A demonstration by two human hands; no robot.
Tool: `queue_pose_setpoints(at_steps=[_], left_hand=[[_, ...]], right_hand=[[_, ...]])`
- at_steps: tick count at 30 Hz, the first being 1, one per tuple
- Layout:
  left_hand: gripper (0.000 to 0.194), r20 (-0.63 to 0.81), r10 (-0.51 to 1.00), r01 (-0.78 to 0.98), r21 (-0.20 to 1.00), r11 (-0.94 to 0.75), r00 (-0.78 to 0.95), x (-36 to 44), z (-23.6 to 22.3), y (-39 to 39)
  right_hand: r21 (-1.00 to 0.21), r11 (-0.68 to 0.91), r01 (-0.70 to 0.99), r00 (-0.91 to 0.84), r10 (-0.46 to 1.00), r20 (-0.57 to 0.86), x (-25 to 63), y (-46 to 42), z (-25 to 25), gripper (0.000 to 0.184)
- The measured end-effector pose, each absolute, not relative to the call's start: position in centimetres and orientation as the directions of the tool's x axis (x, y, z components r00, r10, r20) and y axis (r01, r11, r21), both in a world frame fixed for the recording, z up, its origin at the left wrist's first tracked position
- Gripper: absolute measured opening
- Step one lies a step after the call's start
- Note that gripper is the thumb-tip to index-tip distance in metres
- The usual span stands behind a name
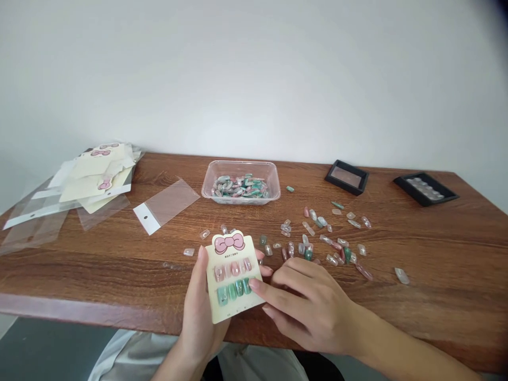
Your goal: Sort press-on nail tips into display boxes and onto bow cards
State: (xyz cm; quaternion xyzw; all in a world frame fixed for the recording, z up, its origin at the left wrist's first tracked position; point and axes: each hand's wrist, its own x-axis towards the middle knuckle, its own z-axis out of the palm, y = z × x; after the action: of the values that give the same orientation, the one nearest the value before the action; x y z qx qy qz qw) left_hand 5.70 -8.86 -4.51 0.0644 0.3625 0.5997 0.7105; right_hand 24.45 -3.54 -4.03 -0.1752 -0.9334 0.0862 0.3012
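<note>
My left hand holds a cream card with a pink bow at its top, thumb along the left edge and fingers behind. The card carries an upper row of pink press-on nails and a lower row of green press-on nails. From the right, my right hand reaches to the card. Its index fingertip touches the right end of the green row, with the thumb apart below and the other fingers bent. Whether a nail lies under that fingertip is hidden.
Loose press-on nails lie scattered beyond my right hand. A clear plastic tub holds many more. Two black frames sit at the back right. Cards and clear sleeves are piled at the left, with one sleeve lying separately on the wooden table.
</note>
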Motion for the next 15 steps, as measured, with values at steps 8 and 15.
queue_pose_setpoints(at_steps=[8, 15], left_hand=[[0.050, -0.510, 0.857, -0.834, 0.443, 0.329, 0.067, 5.3, -4.6, -9.2], [0.047, -0.469, 0.847, -0.839, 0.331, 0.431, 0.250, 5.1, -5.9, -9.1]], right_hand=[[-0.239, 0.931, 0.275, -0.743, 0.364, 0.561, 24.7, -3.5, -4.0, 0.032], [-0.227, 0.941, 0.249, -0.676, 0.337, 0.655, 25.0, -3.9, -4.5, 0.037]])
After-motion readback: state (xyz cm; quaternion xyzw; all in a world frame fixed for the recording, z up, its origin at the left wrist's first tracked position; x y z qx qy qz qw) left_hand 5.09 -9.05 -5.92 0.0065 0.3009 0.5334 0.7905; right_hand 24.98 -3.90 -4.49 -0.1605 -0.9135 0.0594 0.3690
